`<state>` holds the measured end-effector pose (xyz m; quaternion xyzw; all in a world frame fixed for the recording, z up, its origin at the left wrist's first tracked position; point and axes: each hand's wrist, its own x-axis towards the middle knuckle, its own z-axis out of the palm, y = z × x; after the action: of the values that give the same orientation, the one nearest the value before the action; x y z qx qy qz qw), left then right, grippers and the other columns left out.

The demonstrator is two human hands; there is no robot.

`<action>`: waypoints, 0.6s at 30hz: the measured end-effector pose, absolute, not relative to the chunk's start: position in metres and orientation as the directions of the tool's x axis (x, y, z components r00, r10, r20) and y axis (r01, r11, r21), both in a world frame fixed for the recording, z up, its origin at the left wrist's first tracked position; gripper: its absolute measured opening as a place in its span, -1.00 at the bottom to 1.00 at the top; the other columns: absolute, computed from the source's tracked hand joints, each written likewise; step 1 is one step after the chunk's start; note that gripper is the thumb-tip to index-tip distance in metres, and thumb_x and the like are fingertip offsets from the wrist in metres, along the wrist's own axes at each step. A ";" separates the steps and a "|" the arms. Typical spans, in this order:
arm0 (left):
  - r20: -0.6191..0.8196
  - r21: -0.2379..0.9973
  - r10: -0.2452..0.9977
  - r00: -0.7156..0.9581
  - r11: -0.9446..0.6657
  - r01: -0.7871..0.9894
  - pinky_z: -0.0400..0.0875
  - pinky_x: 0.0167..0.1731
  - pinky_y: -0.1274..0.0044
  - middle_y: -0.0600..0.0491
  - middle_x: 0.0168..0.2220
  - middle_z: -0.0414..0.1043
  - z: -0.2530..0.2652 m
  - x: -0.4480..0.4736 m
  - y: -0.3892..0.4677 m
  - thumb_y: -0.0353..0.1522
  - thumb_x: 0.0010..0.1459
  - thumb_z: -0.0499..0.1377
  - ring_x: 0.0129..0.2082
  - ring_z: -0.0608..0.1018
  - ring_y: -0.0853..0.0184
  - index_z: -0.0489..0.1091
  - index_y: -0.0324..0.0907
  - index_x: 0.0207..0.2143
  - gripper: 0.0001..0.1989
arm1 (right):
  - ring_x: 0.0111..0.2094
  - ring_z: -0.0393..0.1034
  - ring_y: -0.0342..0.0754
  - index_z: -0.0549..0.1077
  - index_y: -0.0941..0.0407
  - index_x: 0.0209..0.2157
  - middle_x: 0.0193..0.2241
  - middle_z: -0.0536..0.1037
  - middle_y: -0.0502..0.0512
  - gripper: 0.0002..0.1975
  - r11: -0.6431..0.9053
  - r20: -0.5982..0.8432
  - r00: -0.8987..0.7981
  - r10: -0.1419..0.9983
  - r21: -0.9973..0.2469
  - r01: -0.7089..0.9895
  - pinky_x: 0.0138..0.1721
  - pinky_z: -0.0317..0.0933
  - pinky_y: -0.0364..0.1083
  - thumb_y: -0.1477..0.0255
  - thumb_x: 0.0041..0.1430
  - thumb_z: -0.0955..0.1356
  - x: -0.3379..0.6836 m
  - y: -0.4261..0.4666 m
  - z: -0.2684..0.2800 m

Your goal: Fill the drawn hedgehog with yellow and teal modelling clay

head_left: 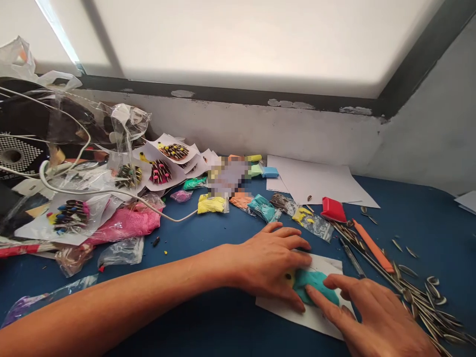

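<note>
A flattened lump of teal modelling clay (316,282) lies on a small sheet of white paper (277,303) at the lower right of the head view. Touching its left side is a yellow piece of clay (289,277) with a black dot, partly covered by fingers. My left hand (269,265) spreads over the paper's left part, thumb and fingers apart around the yellow piece, holding nothing. From the right, my right hand (375,312) reaches in with its index fingertip on the teal clay. Its other fingers are partly bent, and nothing is gripped.
Sunflower seeds (433,302), an orange stick (373,246), a pen (352,258) and a red clay block (333,209) lie right. Bagged clay, including a yellow pack (211,204), sits behind. Left are seed-spiked clay figures (161,171) on paper and a white cable (111,192).
</note>
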<state>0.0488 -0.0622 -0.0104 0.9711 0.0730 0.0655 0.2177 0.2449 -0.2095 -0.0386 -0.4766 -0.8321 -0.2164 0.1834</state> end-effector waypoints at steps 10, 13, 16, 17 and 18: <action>0.013 0.478 0.157 0.988 -0.868 0.132 -0.29 0.29 0.01 0.00 0.32 0.13 -0.009 0.047 -0.063 -0.08 0.15 0.21 0.38 -0.01 0.06 0.28 -0.13 0.18 -0.40 | -0.22 0.45 0.06 0.50 0.04 0.01 -0.17 0.54 0.22 -0.58 0.427 0.505 -0.540 0.673 0.330 0.842 -0.16 0.25 0.07 0.53 0.30 0.13 0.248 -0.206 -0.042; -0.003 0.475 0.159 0.987 -0.869 0.141 -0.31 0.29 0.00 0.00 0.31 0.15 -0.007 0.048 -0.063 -0.09 0.15 0.21 0.37 0.01 0.05 0.27 -0.13 0.18 -0.40 | -0.23 0.45 0.07 0.50 0.05 0.00 -0.17 0.54 0.23 -0.57 0.404 0.500 -0.533 0.682 0.350 0.845 -0.17 0.25 0.08 0.56 0.28 0.13 0.248 -0.206 -0.043; -0.001 0.483 0.158 0.987 -0.865 0.139 -0.31 0.29 -0.03 0.01 0.29 0.18 -0.004 0.048 -0.064 -0.12 0.14 0.23 0.37 0.03 0.04 0.27 -0.14 0.17 -0.41 | -0.24 0.45 0.07 0.51 0.05 -0.02 -0.19 0.55 0.24 -0.56 0.383 0.500 -0.536 0.681 0.381 0.842 -0.21 0.25 0.07 0.58 0.24 0.13 0.248 -0.204 -0.043; 0.003 0.487 0.157 0.988 -0.863 0.135 -0.31 0.28 -0.03 0.01 0.29 0.18 -0.004 0.048 -0.064 -0.13 0.13 0.24 0.36 0.03 0.04 0.27 -0.15 0.17 -0.40 | -0.25 0.45 0.07 0.51 0.05 -0.03 -0.20 0.55 0.23 -0.55 0.379 0.503 -0.542 0.673 0.394 0.837 -0.21 0.26 0.06 0.59 0.23 0.12 0.248 -0.203 -0.044; 0.007 0.491 0.157 0.988 -0.861 0.134 -0.30 0.28 -0.04 0.01 0.29 0.19 -0.005 0.048 -0.063 -0.14 0.12 0.25 0.36 0.03 0.03 0.26 -0.15 0.17 -0.40 | -0.25 0.46 0.06 0.51 0.05 -0.03 -0.20 0.55 0.23 -0.55 0.377 0.504 -0.546 0.669 0.403 0.834 -0.22 0.26 0.05 0.59 0.22 0.12 0.248 -0.203 -0.044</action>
<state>0.0478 -0.0633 -0.0046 0.9644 0.0754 0.0233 0.2526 0.2484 -0.2031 -0.0435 -0.4585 -0.8197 -0.3180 0.1294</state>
